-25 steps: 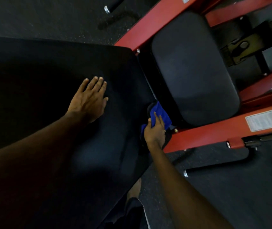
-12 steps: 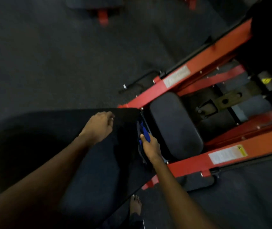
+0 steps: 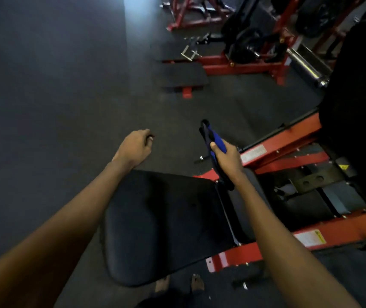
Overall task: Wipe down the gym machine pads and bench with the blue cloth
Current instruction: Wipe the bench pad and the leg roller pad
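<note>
My right hand grips the blue cloth, lifted in the air above the gap between the large black back pad and the seat pad of the red-framed machine. The cloth sticks up from my fist and hangs dark below it. My left hand hovers over the floor beyond the back pad's far edge, fingers loosely curled, holding nothing. A tall black pad stands at the right edge.
Dark rubber floor spreads to the left and ahead. Other red machines with weight plates and a low black platform stand at the back. My bare feet are at the bottom beside the back pad.
Both hands have lifted off the back pad; the right hand raised the cloth out of the gap by the seat. The view pulled back and up, showing more of the floor and other machines.
</note>
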`<state>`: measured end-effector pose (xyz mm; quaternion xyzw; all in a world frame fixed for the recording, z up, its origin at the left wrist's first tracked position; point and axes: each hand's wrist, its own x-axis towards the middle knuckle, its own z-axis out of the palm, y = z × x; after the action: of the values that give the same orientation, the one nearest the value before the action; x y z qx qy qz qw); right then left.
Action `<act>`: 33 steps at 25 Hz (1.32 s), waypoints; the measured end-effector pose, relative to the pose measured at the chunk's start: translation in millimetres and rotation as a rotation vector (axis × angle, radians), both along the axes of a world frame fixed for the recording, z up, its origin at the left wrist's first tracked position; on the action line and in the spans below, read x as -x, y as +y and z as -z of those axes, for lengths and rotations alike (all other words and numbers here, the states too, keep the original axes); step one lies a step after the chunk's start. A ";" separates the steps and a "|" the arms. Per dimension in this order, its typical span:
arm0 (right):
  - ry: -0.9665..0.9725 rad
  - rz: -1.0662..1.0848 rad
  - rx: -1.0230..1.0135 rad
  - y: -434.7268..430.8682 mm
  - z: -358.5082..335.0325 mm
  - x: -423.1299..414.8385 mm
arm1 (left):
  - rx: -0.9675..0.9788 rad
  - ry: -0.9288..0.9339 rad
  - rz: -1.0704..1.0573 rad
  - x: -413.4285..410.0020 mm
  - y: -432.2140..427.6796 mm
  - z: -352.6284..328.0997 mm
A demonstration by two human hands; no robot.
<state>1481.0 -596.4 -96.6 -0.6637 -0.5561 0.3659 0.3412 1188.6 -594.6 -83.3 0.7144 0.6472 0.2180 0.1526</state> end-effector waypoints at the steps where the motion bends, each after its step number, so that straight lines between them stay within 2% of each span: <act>1: 0.002 -0.022 -0.022 3.2 -9.3 8.4 | -0.005 0.017 -0.028 8.6 -7.4 -11.9; 5: 0.013 -0.137 -0.044 22.0 -43.6 52.5 | -0.075 0.047 -0.154 38.4 -34.9 -53.4; 10: 0.030 -0.402 -0.092 28.0 -74.6 131.7 | -0.119 0.063 -0.377 79.4 -88.9 -83.1; 13: 0.028 -0.633 -0.127 8.2 -89.6 199.8 | -0.116 0.042 -0.620 124.3 -159.6 -86.3; 16: 0.044 -0.859 -0.147 -37.6 -102.1 278.6 | -0.104 0.015 -0.900 170.0 -265.2 -85.5; 20: 0.079 -1.117 -0.163 -126.1 -111.1 375.6 | -0.123 0.022 -1.186 203.5 -411.0 -94.0; 25: 0.151 -1.505 -0.147 -316.5 -122.5 484.0 | -0.160 0.069 -1.601 203.0 -626.8 -95.2; 33: 0.222 -1.990 -0.113 -601.1 -123.8 539.2 | -0.189 0.065 -2.134 112.0 -873.3 -93.4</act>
<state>941.8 -1197.6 27.3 0.1584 -0.8398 0.5177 -0.0392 1076.6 -1467.9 10.1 -0.2060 0.9215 0.2688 -0.1899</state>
